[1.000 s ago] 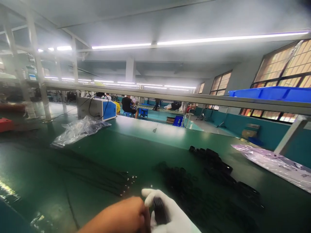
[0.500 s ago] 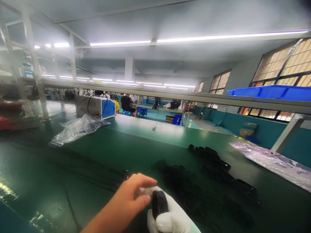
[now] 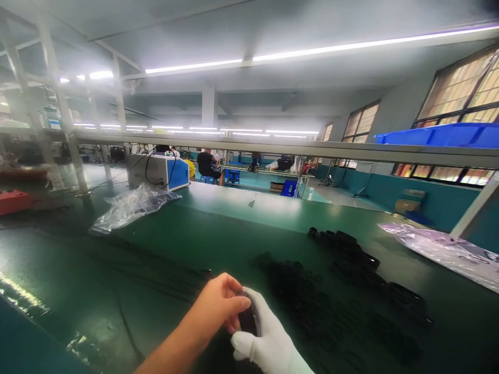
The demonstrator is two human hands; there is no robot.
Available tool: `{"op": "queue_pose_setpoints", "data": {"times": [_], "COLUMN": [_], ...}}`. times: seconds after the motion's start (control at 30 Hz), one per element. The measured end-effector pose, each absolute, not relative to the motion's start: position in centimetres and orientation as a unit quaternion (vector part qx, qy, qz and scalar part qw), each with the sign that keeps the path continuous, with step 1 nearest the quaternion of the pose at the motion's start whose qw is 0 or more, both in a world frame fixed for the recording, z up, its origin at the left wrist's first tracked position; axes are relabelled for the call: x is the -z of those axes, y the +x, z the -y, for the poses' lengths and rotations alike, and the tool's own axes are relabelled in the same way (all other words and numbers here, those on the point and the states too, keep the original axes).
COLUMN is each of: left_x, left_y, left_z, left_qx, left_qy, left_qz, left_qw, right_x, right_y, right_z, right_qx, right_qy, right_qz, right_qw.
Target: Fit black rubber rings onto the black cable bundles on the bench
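Low in the centre of the head view, both my hands meet around a small black rounded part [image 3: 248,321]. My bare left hand [image 3: 218,306] pinches its upper end, thumb in front and fingers curled behind. My right hand [image 3: 268,332], in a white glove, grips the same part from the right side and below. Much of the part is hidden by my fingers, so its exact kind cannot be made out. Just right of my hands, many thin black rings [image 3: 298,285] lie in a dark heap. Beyond them sits a row of glossy black parts [image 3: 353,254].
A green tabletop [image 3: 218,234] carries dark cables [image 3: 156,275], a clear plastic bag [image 3: 134,205] and a blue-and-grey box [image 3: 156,171]. At right lies a pinkish plastic bag [image 3: 444,249]. A rail [image 3: 273,145] crosses above, with a blue tray [image 3: 440,136]. A person [image 3: 206,163] sits far off.
My left hand has moved from just beside the black part to close its thumb and fingers on it. My right hand still grips the part, which is now more covered. The view has shifted slightly.
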State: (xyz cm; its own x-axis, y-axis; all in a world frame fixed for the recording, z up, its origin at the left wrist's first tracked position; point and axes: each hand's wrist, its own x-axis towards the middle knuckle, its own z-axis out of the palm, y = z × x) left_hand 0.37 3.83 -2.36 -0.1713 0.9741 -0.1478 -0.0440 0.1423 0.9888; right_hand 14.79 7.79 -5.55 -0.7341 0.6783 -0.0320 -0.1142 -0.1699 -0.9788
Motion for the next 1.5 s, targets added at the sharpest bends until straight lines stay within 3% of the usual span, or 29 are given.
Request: {"op": "queue_pose_setpoints", "data": {"times": [0.17, 0.3, 0.5, 0.57, 0.7, 0.83, 1.13, 1.4, 1.5], "left_x": [3.3, 4.5, 4.1, 3.5, 3.9, 5.5, 3.5, 2.6, 3.6], "left_y": [1.0, 1.3, 1.3, 1.1, 1.1, 1.1, 0.1, -3.2, -3.3], "left_z": [-2.7, -1.8, -1.9, -1.7, -1.2, -1.3, -3.1, -2.8, -2.8], "left_qx": [-0.496, -0.477, -0.475, -0.43, -0.399, -0.42, -0.469, -0.467, -0.461], "left_qy": [0.422, 0.44, 0.472, 0.505, 0.606, 0.659, 0.606, 0.563, 0.572], "left_qz": [-0.604, -0.585, -0.515, -0.598, -0.676, -0.621, -0.614, -0.375, -0.435], "left_qw": [0.459, 0.486, 0.535, 0.45, 0.128, 0.052, 0.19, 0.569, 0.521], "right_x": [4.7, 3.6, 4.8, 5.1, 5.1, 5.2, 6.0, 5.5, 4.9], "right_y": [15.4, 15.6, 15.7, 15.6, 15.4, 15.3, 15.0, 15.9, 15.3], "right_z": [-7.6, -7.0, -7.3, -7.3, -7.2, -7.3, -7.2, -7.5, -7.3], "right_qx": [-0.768, -0.752, -0.834, -0.834, -0.838, -0.834, -0.874, -0.948, -0.91], "right_qy": [-0.215, -0.213, -0.162, -0.167, -0.184, -0.15, -0.104, -0.011, -0.095], "right_qz": [0.555, 0.573, 0.491, 0.488, 0.469, 0.494, 0.428, 0.301, 0.375], "right_qw": [0.236, 0.246, 0.193, 0.199, 0.21, 0.192, 0.206, 0.106, 0.149]}}
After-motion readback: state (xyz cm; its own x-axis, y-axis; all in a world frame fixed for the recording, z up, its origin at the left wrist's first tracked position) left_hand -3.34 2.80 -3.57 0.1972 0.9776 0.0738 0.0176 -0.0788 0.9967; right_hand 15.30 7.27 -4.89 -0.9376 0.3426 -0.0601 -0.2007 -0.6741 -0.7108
